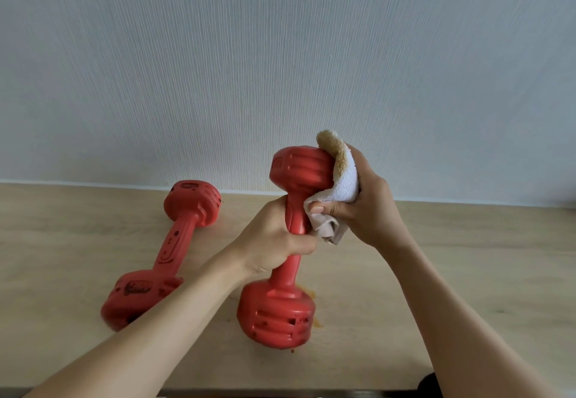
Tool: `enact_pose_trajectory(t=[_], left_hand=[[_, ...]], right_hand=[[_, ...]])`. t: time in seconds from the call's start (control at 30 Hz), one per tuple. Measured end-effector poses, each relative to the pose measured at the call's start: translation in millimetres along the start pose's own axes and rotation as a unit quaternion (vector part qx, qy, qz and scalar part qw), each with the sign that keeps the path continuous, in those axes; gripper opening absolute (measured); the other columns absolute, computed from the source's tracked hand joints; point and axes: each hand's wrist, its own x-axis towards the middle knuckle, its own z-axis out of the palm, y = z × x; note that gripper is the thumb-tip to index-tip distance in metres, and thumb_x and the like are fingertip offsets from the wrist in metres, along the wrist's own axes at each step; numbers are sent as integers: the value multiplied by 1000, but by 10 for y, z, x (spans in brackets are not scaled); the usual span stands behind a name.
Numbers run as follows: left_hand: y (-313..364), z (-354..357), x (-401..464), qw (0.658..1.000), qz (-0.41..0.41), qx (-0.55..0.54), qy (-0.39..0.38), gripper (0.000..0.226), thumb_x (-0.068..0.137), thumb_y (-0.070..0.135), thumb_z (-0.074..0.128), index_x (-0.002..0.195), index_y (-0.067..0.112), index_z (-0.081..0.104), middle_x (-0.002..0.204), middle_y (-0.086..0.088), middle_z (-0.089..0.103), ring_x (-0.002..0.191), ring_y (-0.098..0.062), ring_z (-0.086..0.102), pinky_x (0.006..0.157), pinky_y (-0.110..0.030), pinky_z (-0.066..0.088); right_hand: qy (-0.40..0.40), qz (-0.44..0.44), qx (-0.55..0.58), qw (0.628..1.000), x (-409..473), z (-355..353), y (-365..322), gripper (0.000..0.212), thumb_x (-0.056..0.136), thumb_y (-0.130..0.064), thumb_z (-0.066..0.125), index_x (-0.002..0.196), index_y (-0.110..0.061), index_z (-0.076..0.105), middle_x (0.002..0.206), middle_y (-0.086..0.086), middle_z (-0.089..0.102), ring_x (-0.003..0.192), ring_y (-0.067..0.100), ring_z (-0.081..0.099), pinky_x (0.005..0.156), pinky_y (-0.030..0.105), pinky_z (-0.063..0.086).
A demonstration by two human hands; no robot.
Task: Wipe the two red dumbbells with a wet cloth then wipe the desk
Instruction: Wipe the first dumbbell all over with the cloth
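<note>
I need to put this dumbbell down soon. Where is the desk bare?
The desk is bare right of the held dumbbell, out to the right edge. Left of it, the lying dumbbell crowds things, and orange smears sit beside the base.

No legible txt. Dark marks on lying dumbbell (162, 257) near head + handle: unreadable, too blurred.

Pale textured wall (280, 54) behind; orange stains (313, 296) on wood surface; dark object (431, 385) at bottom edge, unidentifiable.
</note>
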Motion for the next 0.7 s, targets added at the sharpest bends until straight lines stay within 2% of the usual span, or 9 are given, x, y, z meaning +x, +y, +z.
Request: enact_pose_trajectory(t=[0.07,0.13,0.2,0.27,0.37,0.43,0.5,0.6,0.7], left_hand=[[7,-6,1,1000,4,-4,-16,31,61,-3,58,62,27,53,55,11,48,52,-7,44,50,-19,37],[-11,-16,6,1000,-2,-6,-21,24,60,-3,59,68,19,51,57,6,47,54,-10,44,50,-22,37],[-20,-29,9,1000,-15,-7,-18,21,59,0,61,75,9,49,63,-5,43,59,-19,43,53,-28,37],[-18,-32,5,999,-31,-5,-15,23,60,1,62,79,3,49,66,-8,40,62,-21,42,56,-32,37],[-8,-12,-4,998,-52,-14,8,24,57,4,63,74,6,47,63,-2,43,58,-12,50,53,-24,43],[-8,4,7,997,-63,-29,22,23,55,4,64,71,10,47,62,0,49,60,-7,57,51,-20,44],[-10,19,28,996,-69,-41,33,24,55,4,64,72,9,47,61,1,51,61,-7,58,52,-21,44],[-7,32,33,995,-74,-47,54,26,55,9,66,74,10,48,64,-3,47,64,-18,51,58,-29,43],[33,49,-14,992,-82,-66,64,29,56,11,68,78,8,49,65,-7,44,67,-23,50,56,-27,43]], right_hand=[[2,-2,-4,1000,7,-14,25,85,52,-50,81,127,-42,40,113,-39,55,110,-9,53,91,10,39],[4,-3,-15,1000,11,-34,50,86,52,-42,85,126,-41,42,111,-38,56,108,-9,54,90,10,39],[9,-1,-33,999,13,-62,61,87,50,-34,89,122,-44,42,105,-38,58,101,-12,55,85,6,39],[19,4,-51,998,10,-86,74,86,49,-27,90,119,-46,43,98,-34,61,93,-14,56,77,5,42],[37,24,-63,997,1,-82,88,83,52,-17,90,114,-49,44,89,-27,62,84,-10,59,72,10,47],[52,45,-61,996,5,-46,99,77,56,-17,89,113,-47,47,84,-24,63,80,-12,59,70,9,46],[68,65,-73,993,8,2,115,71,57,-20,88,117,-35,53,80,-21,62,75,-14,57,67,4,42],[83,88,-111,986,12,53,126,54,62,-17,84,108,-23,58,71,-16,62,65,-8,57,60,4,41],[110,102,-159,976,4,68,138,27,70,-16,74,89,-15,56,62,-5,64,60,7,62,56,20,47]])
